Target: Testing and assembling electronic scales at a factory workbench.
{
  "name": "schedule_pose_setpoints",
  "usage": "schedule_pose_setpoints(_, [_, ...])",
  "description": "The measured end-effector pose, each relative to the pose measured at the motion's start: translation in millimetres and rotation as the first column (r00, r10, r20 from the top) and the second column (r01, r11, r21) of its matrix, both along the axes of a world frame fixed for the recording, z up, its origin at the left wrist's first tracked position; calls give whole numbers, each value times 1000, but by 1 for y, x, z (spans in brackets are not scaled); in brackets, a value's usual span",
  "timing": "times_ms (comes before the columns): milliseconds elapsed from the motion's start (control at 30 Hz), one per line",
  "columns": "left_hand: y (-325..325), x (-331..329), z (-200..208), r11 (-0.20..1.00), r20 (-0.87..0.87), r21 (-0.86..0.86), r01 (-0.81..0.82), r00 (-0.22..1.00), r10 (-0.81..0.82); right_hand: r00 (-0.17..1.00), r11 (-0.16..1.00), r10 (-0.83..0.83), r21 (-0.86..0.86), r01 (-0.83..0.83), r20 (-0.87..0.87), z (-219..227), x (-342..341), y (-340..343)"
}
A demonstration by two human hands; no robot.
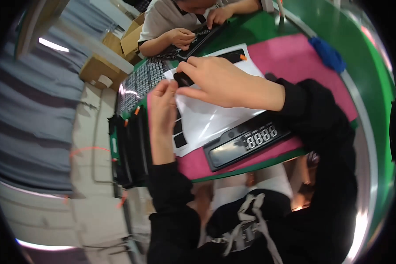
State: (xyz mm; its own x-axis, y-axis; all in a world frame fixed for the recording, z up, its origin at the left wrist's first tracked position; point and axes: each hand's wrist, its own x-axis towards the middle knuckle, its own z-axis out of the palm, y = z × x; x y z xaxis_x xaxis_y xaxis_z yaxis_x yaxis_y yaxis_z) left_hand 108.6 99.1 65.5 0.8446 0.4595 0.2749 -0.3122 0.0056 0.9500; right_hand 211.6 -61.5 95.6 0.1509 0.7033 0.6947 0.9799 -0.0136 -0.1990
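Observation:
My left hand [163,105] is closed, its thumb and fingertips pinched together above the left edge of a white sheet [207,123]. My right hand [226,83] reaches across that sheet with curled fingers, its thumb tip close to the left fingertips. A dark, rounded patch [183,79] shows between my right thumb and forefinger; whether it is held or lies on the sheet I cannot tell. Black rectangular pieces [179,140] sit along the sheet's left edge. Nearer to me, a black panel with a digit display [246,143] lies on the pink mat [290,57].
Stacked black panels [134,145] stand at the left table edge. Behind them lies a tray of digit displays [141,81]. Across the green table [268,31], a co-worker's hands [181,38] handle a dark panel. A blue cloth [328,53] lies far right; cardboard boxes [102,70] stand far left.

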Motion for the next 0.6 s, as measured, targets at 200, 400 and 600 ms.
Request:
schedule_pose_setpoints(200, [-1,13,-19,931,9,-357,68,998,-69,979,995,83,75,-70,-188,-10,24,3])
schedule_pose_setpoints(400, [46,6,-21,903,-78,313,-295,940,333,846,955,-140,-295,-22,-515,63,89,-42])
schedule_pose_setpoints(600, [84,-2,-43,273,71,865,-420,643,763,-441,648,365,564,-512,-820,76,267,-191])
